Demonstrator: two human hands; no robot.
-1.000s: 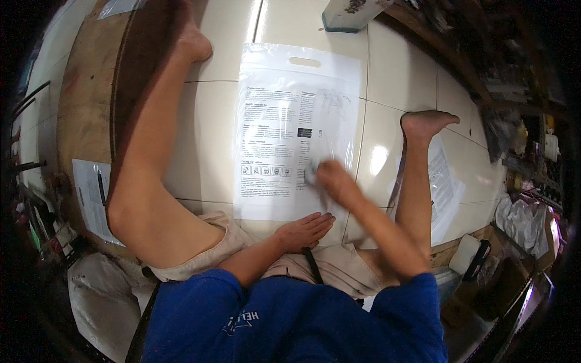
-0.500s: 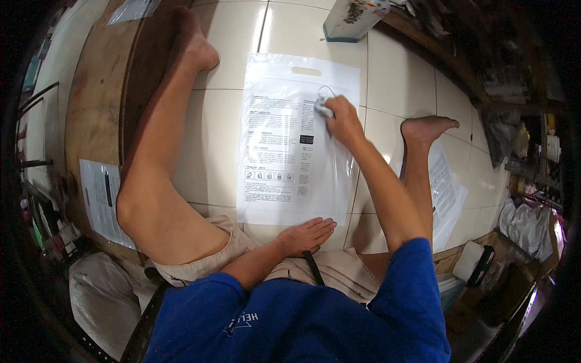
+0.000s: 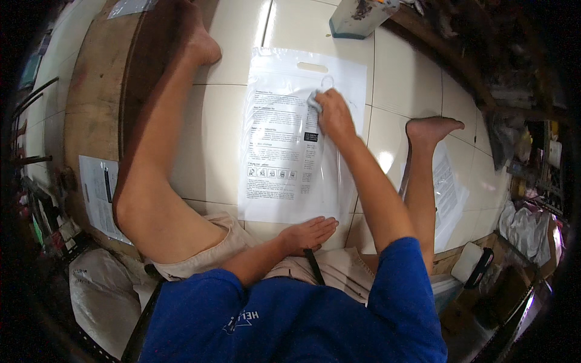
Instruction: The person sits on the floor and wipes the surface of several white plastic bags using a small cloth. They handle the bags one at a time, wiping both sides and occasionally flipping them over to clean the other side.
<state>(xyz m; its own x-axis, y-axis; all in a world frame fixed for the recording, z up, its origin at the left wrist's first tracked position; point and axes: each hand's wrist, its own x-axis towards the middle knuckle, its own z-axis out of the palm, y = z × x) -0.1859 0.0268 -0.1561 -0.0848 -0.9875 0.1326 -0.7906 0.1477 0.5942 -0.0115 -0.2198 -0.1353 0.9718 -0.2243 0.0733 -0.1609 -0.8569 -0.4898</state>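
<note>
A white plastic bag (image 3: 333, 193) with black print and a cut-out handle lies flat on the floor between my legs. Near its upper right side, my right hand (image 3: 336, 118) is closed on a small pale grey wad of cloth (image 3: 314, 100), pressed against the bag. A faint loop-shaped mark shows on the plastic just above that hand. My left hand (image 3: 310, 235) lies palm down with fingers stretched, right at the bag's lower edge; whether its fingertips press on the plastic is hard to tell.
Another printed bag (image 3: 446, 196) lies partly under my right leg, and one more (image 3: 100, 195) is on the left by a wooden board (image 3: 94, 91). A stained, translucent container (image 3: 358, 21) stands beyond the bag. Dark shelving (image 3: 484, 66) lines the right.
My right hand has slid slightly up and left over the bag with the cloth wad. My left hand stays put. The whole view has shifted a little.
</note>
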